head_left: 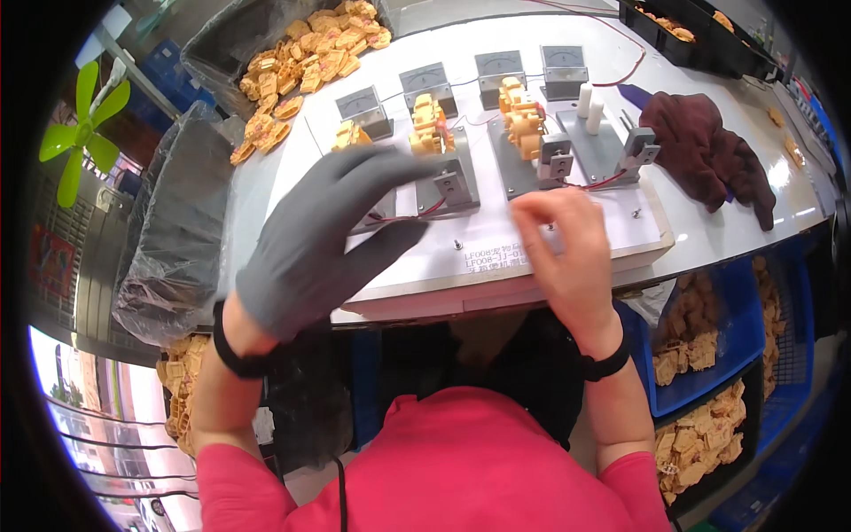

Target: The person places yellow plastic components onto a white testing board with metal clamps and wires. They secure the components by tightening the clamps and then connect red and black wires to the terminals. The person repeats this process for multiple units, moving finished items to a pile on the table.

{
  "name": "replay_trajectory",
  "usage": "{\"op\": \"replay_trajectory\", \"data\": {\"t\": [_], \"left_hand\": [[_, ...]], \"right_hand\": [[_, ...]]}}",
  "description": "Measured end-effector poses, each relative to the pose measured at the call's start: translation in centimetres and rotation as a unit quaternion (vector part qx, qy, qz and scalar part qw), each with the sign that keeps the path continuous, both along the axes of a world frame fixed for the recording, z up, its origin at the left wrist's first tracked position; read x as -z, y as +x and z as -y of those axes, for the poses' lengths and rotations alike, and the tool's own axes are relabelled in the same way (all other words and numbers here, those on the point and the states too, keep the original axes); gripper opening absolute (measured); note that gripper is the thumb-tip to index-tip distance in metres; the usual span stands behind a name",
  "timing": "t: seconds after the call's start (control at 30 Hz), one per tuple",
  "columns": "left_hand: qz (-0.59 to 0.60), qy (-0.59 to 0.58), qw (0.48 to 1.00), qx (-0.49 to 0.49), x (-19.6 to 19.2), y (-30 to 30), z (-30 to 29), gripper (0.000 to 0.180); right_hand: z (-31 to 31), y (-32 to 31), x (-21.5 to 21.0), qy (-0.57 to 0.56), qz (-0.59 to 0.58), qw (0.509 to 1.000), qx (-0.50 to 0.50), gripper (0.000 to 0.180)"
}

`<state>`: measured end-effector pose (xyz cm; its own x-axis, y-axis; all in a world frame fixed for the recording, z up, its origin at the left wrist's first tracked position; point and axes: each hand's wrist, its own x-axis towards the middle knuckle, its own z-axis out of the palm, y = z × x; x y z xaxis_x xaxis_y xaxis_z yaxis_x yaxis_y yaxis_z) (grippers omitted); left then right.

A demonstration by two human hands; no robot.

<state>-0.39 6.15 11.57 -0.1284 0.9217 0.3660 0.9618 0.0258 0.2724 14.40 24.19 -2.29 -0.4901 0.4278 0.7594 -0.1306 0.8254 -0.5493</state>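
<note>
Holds gloved left hand (306, 230) with thumb and fingers apart by the fixtures (450, 182); curls right hand (569, 253) nearby, cannot tell whether clamped on anything. Shows yellow parts (430, 124) on the fixtures.

Grey-gloved left hand (310, 226) above white board (631, 234); bare right hand (572, 257) near grey clamp (556, 161).

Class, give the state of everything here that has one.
Left hand: gloved, open
Right hand: bare, partly curled
Fixture nearest right hand: holding yellow parts
White pegs: upright
Maroon glove: unworn, crumpled
Upper-left bin: heaped
Nearest blue bin: partly filled
Green fan: spinning or still, unclear
</note>
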Motion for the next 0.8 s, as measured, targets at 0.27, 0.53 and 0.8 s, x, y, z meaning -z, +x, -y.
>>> {"op": "replay_trajectory", "data": {"t": [0.27,0.53,0.8], "left_hand": [[0.138,0.143,0.952,-0.234,10.4,-0.6,8.9,0.02],[0.073,0.106,0.959,-0.252,13.1,-0.1,7.9,0.022],[0.109,0.148,0.951,-0.251,14.1,-0.1,8.2,0.024]], "right_hand": [[3.3,-2.6,-0.6,0.097,0.147,0.982,-0.068,0.007],[4.0,-2.6,-1.5,0.07,0.223,0.971,-0.043,0.007],[3.5,-0.3,-2.0,0.038,0.202,0.978,0.027,0.011]]}}
